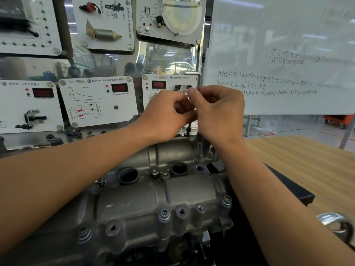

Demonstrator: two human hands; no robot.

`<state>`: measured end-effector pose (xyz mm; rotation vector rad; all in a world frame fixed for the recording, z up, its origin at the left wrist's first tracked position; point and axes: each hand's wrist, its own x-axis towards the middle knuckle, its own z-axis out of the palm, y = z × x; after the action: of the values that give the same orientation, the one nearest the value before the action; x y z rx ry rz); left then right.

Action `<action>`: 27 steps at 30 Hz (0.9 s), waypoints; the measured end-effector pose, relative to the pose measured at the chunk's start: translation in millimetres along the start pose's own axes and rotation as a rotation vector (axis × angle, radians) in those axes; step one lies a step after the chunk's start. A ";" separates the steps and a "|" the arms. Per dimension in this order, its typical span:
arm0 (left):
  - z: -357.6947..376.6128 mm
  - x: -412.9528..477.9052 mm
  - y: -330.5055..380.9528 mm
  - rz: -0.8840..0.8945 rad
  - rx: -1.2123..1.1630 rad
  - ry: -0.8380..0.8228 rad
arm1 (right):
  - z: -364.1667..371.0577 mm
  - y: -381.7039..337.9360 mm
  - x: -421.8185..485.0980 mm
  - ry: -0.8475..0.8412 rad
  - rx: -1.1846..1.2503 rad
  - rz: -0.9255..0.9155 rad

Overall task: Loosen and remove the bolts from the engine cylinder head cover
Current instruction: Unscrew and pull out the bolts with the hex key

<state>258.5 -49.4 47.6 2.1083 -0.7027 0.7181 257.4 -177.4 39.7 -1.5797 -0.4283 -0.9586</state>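
Note:
The grey cast cylinder head cover (153,198) lies in front of me, with two round openings along its middle. An L-shaped hex key (199,78) stands upright over the cover's far edge. Its lower tip sits in a bolt (188,131) that rises above the cover there. My left hand (169,110) and my right hand (217,110) meet around the key's shaft, fingers curled and pinching it. Bolts sit in the near edge at the middle (164,215), right (226,200) and left (84,234). Some bosses between them show open holes.
Sensor training panels (98,100) stand close behind the engine. A whiteboard (288,54) with writing fills the right background. A wooden tabletop (307,160) lies to the right, a black stand edge (292,189) beside the engine, and a metal eye ring (334,223) at lower right.

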 end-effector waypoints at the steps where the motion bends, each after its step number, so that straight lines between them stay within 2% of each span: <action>1: -0.9 0.0 0.1 -0.007 -0.006 -0.024 | -0.2 0.1 -0.4 -0.016 0.003 0.005; 5: -6.5 -0.4 2.1 0.004 -0.034 -0.136 | 3.0 1.4 -1.5 -0.120 0.001 -0.024; 8: -6.4 -1.5 1.4 0.015 -0.017 -0.105 | 5.7 0.9 -3.5 -0.154 -0.017 -0.035; 12: -2.3 -1.7 1.9 0.031 0.045 0.017 | 4.7 -3.0 -5.9 -0.101 0.020 -0.010; 16: 0.9 -0.9 0.7 0.027 0.027 0.042 | 2.9 -4.2 -5.2 0.016 0.011 -0.009; 22: -4.5 -2.0 2.2 0.024 -0.050 -0.115 | 3.0 -1.2 -4.3 -0.084 -0.024 0.000; 27: -3.8 -0.9 3.2 0.037 0.030 -0.024 | 6.1 -5.7 -6.5 -0.096 0.019 0.019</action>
<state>254.8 -47.9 50.6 2.1388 -0.7505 0.7285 251.4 -168.7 38.5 -1.6140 -0.4869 -0.8638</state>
